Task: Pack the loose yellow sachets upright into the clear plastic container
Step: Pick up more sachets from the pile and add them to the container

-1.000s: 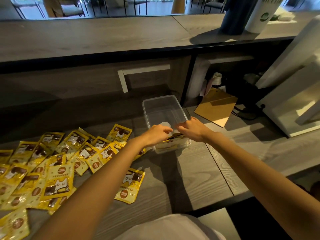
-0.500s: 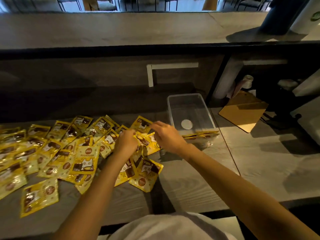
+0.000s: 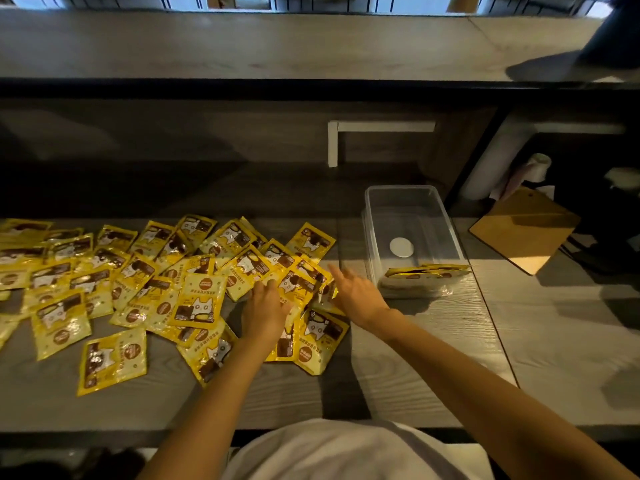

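Yellow sachets (image 3: pixel 138 271) lie scattered flat on the left of the counter (image 3: pixel 415 358). At the pile's right edge the left hand (image 3: pixel 265 306) rests open on them. The right hand (image 3: pixel 356 294) reaches in, fingers straight, holding nothing. Further right, the container (image 3: pixel 403 188) holds a few sachets upright at its near end. This looks like the gathering step; next, pinch a few together.

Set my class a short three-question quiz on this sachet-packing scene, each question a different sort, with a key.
1. True or false: the clear plastic container is packed full.
2. Where do the loose sachets lie relative to the container? A. To its left. B. To its right. C. Behind it.
3. Which is nearer the container, the left hand or the right hand?

Key
1. False: only a few packed sachets sit at its near end.
2. A.
3. The right hand.
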`<action>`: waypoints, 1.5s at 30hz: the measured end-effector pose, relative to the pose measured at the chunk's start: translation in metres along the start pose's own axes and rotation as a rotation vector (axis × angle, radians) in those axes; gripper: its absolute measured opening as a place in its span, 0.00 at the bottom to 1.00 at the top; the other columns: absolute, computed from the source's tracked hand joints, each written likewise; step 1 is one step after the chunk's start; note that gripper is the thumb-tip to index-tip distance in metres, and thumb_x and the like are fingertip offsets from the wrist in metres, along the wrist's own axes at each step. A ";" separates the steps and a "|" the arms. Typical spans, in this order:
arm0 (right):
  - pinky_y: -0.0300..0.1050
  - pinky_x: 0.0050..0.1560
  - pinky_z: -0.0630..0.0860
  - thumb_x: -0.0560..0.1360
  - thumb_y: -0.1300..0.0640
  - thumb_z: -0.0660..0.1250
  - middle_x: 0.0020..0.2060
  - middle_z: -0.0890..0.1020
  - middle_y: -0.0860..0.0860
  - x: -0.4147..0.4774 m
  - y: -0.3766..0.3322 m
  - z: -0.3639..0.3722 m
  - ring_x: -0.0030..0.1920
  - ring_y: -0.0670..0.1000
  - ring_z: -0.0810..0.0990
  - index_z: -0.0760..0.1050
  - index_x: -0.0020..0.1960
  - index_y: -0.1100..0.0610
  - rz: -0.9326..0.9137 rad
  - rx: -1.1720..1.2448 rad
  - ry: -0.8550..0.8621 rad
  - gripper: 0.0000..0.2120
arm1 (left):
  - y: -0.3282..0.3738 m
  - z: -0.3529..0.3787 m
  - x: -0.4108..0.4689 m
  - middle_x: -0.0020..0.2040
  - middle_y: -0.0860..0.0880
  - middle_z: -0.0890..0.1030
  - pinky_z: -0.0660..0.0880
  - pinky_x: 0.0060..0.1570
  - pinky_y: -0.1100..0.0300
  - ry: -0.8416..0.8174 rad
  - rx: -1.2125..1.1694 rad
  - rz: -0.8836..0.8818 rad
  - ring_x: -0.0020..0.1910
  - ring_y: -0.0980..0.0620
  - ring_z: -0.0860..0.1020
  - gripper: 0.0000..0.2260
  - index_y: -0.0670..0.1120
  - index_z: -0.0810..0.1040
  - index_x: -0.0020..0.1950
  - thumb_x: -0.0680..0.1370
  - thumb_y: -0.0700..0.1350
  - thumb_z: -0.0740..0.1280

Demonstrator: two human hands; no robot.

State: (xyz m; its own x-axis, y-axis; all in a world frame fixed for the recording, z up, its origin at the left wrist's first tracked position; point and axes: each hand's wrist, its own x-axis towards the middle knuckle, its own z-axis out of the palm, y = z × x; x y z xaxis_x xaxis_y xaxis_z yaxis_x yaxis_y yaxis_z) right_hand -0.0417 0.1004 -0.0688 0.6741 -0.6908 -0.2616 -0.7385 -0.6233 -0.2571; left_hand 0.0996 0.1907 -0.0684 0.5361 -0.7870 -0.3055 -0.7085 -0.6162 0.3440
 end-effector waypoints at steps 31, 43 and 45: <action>0.52 0.47 0.78 0.79 0.58 0.60 0.53 0.83 0.58 0.004 0.018 -0.119 0.52 0.60 0.81 0.71 0.65 0.54 0.195 0.342 0.682 0.15 | 0.080 -0.081 0.023 0.39 0.53 0.76 0.72 0.32 0.65 0.403 -0.775 0.107 0.40 0.52 0.77 0.08 0.47 0.75 0.46 0.72 0.36 0.68; 0.49 0.47 0.77 0.73 0.63 0.66 0.47 0.85 0.57 -0.036 0.119 -0.115 0.50 0.57 0.82 0.82 0.52 0.57 0.375 0.461 0.569 0.10 | 0.184 -0.040 0.020 0.55 0.43 0.83 0.70 0.55 0.66 0.039 -0.518 0.638 0.56 0.48 0.79 0.11 0.39 0.81 0.57 0.76 0.36 0.65; 0.55 0.50 0.79 0.73 0.65 0.66 0.46 0.84 0.58 -0.044 0.126 -0.112 0.49 0.58 0.82 0.81 0.52 0.59 0.360 0.497 0.506 0.10 | 0.191 -0.027 0.020 0.57 0.43 0.82 0.71 0.58 0.61 -0.051 -0.429 0.675 0.58 0.47 0.78 0.12 0.40 0.80 0.59 0.77 0.37 0.64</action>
State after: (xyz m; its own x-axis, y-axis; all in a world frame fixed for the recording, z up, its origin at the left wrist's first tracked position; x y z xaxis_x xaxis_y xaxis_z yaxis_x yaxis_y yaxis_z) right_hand -0.1661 0.0114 0.0143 0.2192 -0.9756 0.0160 -0.7366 -0.1762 -0.6530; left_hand -0.0123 0.0569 0.0156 0.0259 -0.9982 0.0539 -0.6289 0.0256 0.7771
